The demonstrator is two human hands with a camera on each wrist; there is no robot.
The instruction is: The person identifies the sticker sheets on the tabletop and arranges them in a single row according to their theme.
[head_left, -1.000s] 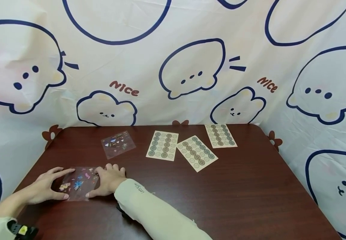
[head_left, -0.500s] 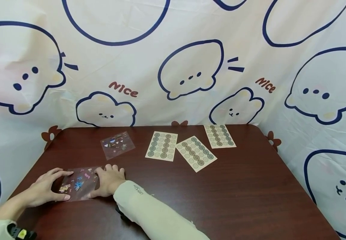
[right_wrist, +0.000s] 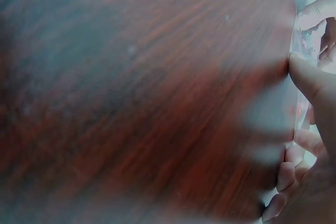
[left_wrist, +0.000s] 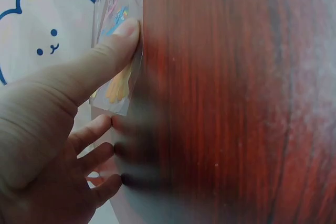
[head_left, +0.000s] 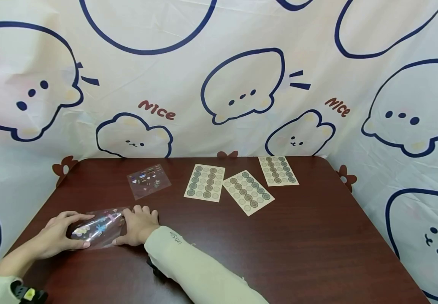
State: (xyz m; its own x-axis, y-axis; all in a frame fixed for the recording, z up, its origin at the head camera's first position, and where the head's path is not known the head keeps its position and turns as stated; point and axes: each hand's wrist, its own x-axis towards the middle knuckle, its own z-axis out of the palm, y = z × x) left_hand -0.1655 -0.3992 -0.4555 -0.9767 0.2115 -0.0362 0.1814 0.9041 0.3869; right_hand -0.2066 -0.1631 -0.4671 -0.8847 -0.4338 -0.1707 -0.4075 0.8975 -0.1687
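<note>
A clear plastic sheet with colourful stickers [head_left: 101, 228], blue, pink and yellow, lies at the table's left front, bowed upward and glinting. My left hand [head_left: 61, 235] grips its left side, thumb at the near edge and index finger at the far edge. In the left wrist view the thumb [left_wrist: 107, 59] lies over the sheet, while the other fingers spread towards the table. At the sheet's right side, my right hand [head_left: 139, 226] holds it with the thumb by the near corner and the fingers by the far one. The right wrist view shows this hand [right_wrist: 315, 103] only at its edge.
Beyond the hands lies another clear sticker sheet [head_left: 149, 181]. Cream sheets of round stickers lie towards the back: one [head_left: 204, 183] at the middle, one tilted [head_left: 248, 193], one [head_left: 278, 171] at the back edge. A printed cloth [head_left: 188, 84] hangs behind the dark wooden table [head_left: 298, 245].
The sticker sheet between my hands has gone from flat to bowed upward, its near edge shifting slightly away from me. Both hands stay nearly in place.
</note>
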